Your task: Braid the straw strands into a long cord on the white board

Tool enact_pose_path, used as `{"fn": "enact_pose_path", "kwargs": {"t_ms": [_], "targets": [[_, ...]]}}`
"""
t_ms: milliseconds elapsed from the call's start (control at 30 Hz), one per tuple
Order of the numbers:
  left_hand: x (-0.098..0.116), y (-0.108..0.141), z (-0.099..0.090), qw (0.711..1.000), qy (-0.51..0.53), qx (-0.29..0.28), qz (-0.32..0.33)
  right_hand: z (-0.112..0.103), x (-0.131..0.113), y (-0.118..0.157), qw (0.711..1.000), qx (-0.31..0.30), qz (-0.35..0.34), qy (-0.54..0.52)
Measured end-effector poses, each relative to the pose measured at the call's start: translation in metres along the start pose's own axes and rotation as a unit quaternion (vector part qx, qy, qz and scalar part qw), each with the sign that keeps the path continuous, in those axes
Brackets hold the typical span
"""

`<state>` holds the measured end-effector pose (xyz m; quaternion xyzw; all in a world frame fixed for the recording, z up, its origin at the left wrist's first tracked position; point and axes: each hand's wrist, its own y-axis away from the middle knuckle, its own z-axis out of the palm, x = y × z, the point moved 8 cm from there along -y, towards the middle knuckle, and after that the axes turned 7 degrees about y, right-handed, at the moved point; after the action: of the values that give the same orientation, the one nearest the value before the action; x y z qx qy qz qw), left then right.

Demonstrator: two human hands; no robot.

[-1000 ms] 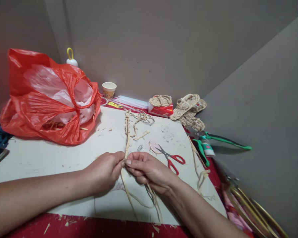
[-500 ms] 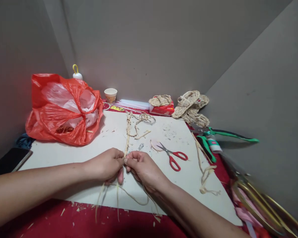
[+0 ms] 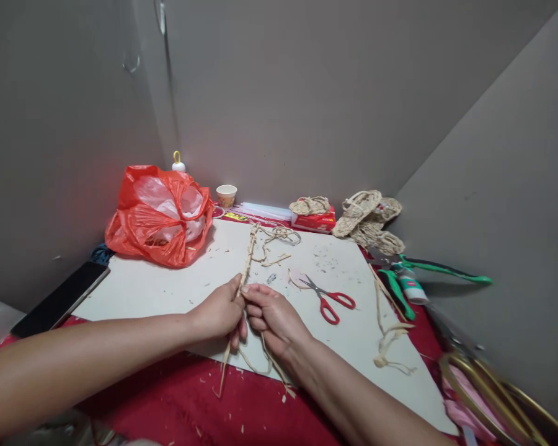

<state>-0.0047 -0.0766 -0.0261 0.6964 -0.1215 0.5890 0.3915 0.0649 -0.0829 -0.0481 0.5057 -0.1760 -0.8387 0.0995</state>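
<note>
L hand [image 3: 221,308] & R hand [image 3: 273,317] are tog. at ctr, fingertips of both pinched on the near end of a straw braid [image 3: 248,260], which runs from them toward the far edge of the white bd [image 3: 204,282]. Loose strands [image 3: 222,370] trail from the hands past the near edge, over red cloth [image 3: 167,396] w/ scraps on it. Red-handled scissors [image 3: 321,292] lie on the bd, right of R hand. Far left: red plastic bag [image 3: 160,218], partly on the bd; phone [image 3: 60,300] nearer, L side. Far side: paper cup [image 3: 226,197], then woven sandals [image 3: 360,214] far right. Green-handled cutters [image 3: 439,268] right, next to a small bottle [image 3: 413,286].
</note>
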Motion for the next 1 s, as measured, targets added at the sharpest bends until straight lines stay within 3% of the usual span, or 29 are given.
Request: {"fn": "enact_pose_path", "kwargs": {"t_ms": [333, 500, 533, 600, 667, 700, 767, 833, 900, 1000], "targets": [[-0.008, -0.001, -0.001, 0.995, -0.02, 0.058, 0.075, 0.005, 0.005, 0.005, 1.0, -0.002, -0.008, 0.006], [-0.005, 0.019, -0.021, 0.996, -0.089, 0.027, 0.014, 0.002, 0.002, 0.003, 1.0, 0.002, -0.013, -0.006], [0.002, 0.024, -0.032, 0.992, -0.114, 0.055, 0.019, 0.001, 0.001, 0.002, 1.0, 0.002, -0.011, -0.007], [0.028, 0.034, -0.058, 0.97, -0.136, 0.171, 0.107, 0.001, -0.001, 0.002, 1.0, 0.001, -0.009, -0.005], [0.041, 0.035, -0.068, 0.961, -0.094, 0.21, 0.151, 0.002, -0.003, 0.002, 1.0, -0.003, -0.008, 0.001], [0.039, 0.028, -0.065, 0.971, -0.052, 0.186, 0.139, 0.002, -0.004, 0.002, 1.0, -0.005, -0.006, 0.004], [0.024, 0.011, -0.044, 0.993, 0.038, 0.087, 0.069, 0.004, -0.006, 0.003, 1.0, -0.017, -0.004, 0.016], [0.012, -0.002, -0.024, 0.996, 0.088, 0.01, 0.017, 0.005, -0.01, 0.004, 0.999, -0.035, -0.015, 0.033], [0.006, -0.01, -0.018, 0.998, 0.068, -0.008, 0.006, 0.002, -0.014, 0.003, 0.997, -0.039, -0.031, 0.065], [0.009, -0.015, -0.025, 0.998, -0.042, 0.008, 0.044, -0.008, -0.016, -0.002, 0.991, -0.022, -0.032, 0.125]]}}
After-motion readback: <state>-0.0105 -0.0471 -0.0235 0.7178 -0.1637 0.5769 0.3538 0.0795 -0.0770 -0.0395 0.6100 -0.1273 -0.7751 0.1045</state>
